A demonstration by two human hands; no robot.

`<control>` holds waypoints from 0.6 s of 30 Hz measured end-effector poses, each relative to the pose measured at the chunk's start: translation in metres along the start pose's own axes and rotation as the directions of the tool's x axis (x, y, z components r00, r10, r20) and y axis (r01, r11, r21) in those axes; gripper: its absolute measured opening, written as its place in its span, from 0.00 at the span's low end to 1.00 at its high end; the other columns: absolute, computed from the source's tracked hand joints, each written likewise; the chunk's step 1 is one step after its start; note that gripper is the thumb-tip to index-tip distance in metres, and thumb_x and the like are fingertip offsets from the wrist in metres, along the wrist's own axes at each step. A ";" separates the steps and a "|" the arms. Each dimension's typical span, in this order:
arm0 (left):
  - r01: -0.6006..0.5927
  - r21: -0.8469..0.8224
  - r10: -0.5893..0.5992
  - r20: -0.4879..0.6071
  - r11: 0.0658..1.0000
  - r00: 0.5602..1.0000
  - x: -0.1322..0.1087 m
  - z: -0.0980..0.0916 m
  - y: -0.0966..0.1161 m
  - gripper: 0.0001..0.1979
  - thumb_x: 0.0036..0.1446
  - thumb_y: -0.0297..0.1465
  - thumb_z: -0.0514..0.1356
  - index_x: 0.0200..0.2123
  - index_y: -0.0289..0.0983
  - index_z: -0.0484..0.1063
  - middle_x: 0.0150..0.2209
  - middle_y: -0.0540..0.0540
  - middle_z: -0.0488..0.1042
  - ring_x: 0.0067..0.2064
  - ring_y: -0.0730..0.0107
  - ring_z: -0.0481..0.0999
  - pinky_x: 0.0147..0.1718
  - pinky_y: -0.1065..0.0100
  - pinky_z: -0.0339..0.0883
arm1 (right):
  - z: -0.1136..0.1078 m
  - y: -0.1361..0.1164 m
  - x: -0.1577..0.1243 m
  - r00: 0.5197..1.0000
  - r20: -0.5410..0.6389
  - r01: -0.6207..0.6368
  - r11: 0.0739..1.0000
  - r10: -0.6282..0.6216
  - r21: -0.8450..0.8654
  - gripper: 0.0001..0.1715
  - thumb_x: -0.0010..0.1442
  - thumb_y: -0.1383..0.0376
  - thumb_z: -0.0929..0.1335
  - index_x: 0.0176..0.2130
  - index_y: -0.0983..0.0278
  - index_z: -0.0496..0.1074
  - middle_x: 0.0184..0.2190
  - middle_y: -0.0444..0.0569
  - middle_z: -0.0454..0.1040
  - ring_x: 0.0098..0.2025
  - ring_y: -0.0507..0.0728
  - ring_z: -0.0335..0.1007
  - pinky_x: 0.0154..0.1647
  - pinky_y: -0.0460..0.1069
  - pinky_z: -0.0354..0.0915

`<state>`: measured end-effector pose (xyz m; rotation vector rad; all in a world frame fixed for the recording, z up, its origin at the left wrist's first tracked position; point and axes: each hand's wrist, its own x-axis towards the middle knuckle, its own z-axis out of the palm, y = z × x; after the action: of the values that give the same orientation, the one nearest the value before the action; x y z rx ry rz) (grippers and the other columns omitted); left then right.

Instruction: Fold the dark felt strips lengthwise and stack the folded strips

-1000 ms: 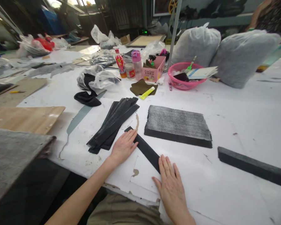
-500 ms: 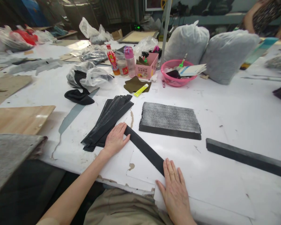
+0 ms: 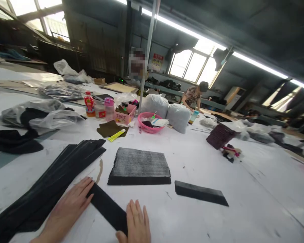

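Note:
A black fabric strip [image 3: 107,206] lies slantwise on the white table [image 3: 200,222]. My left hand [image 3: 74,200] rests flat on its far left end, fingers stretched out. On the nearer right end lies my right hand [image 3: 136,222], also flat with straight fingers; its lower part is cut off by the frame. Left of my left hand is a fanned pile of black strips [image 3: 53,179]. Beyond my hands sits a thick stack of black fabric pieces [image 3: 140,165] with a greyish top. To its right lies a narrow stack of black strips [image 3: 200,193].
A yellow tube [image 3: 116,135] rests on dark olive cloth [image 3: 106,129]. Behind are a red-labelled bottle [image 3: 89,104], a pink box [image 3: 126,114], a pink basin [image 3: 152,126] and stuffed white bags [image 3: 178,117]. A metal pole [image 3: 147,50] rises there. Another person [image 3: 194,96] leans over the table's far side.
The camera view has tilted up and swung, so the windows and ceiling lights now show. Both hands stay flat on the same black strip.

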<state>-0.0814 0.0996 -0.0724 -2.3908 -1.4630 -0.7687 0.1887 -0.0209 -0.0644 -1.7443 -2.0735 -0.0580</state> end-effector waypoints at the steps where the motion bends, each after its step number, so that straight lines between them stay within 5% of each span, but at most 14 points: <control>1: -0.052 -0.028 0.052 0.013 0.998 0.999 0.000 -0.003 0.006 0.22 0.62 0.40 0.50 0.55 0.37 0.68 0.60 0.41 0.65 0.59 0.56 0.67 0.57 0.56 0.66 | 0.003 -0.013 0.014 0.999 0.042 -0.017 0.999 0.015 0.030 0.36 0.61 0.55 0.67 0.65 0.60 0.57 0.64 0.47 0.59 0.64 0.63 0.57 0.62 0.60 0.60; 6: -0.245 -0.190 0.255 0.031 0.951 0.966 -0.005 -0.004 0.041 0.19 0.58 0.37 0.58 0.54 0.48 0.70 0.55 0.50 0.72 0.52 0.65 0.75 0.48 0.71 0.73 | 0.017 -0.047 0.039 0.988 0.153 0.013 0.995 -0.027 0.096 0.37 0.64 0.54 0.65 0.66 0.65 0.54 0.66 0.51 0.53 0.66 0.62 0.52 0.62 0.60 0.59; 10: -0.179 -0.259 0.194 0.031 0.949 0.981 -0.015 0.007 0.049 0.20 0.59 0.29 0.56 0.53 0.51 0.70 0.54 0.51 0.72 0.52 0.64 0.74 0.48 0.69 0.73 | 0.018 -0.045 0.024 0.987 0.160 -0.026 0.998 0.016 0.059 0.37 0.64 0.55 0.64 0.66 0.65 0.52 0.67 0.50 0.51 0.66 0.61 0.51 0.64 0.58 0.57; 18: -0.142 -0.282 0.167 0.067 0.949 0.984 -0.021 0.013 0.045 0.21 0.59 0.30 0.55 0.54 0.52 0.69 0.54 0.51 0.72 0.51 0.62 0.75 0.45 0.65 0.76 | 0.017 -0.023 -0.012 0.980 0.199 0.004 1.000 -0.007 0.015 0.43 0.60 0.53 0.66 0.67 0.67 0.51 0.66 0.53 0.50 0.65 0.64 0.53 0.62 0.58 0.60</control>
<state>-0.0455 0.0689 -0.0913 -2.7419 -1.2490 -0.8883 0.1637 -0.0319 -0.0785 -1.8002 -2.2114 0.1357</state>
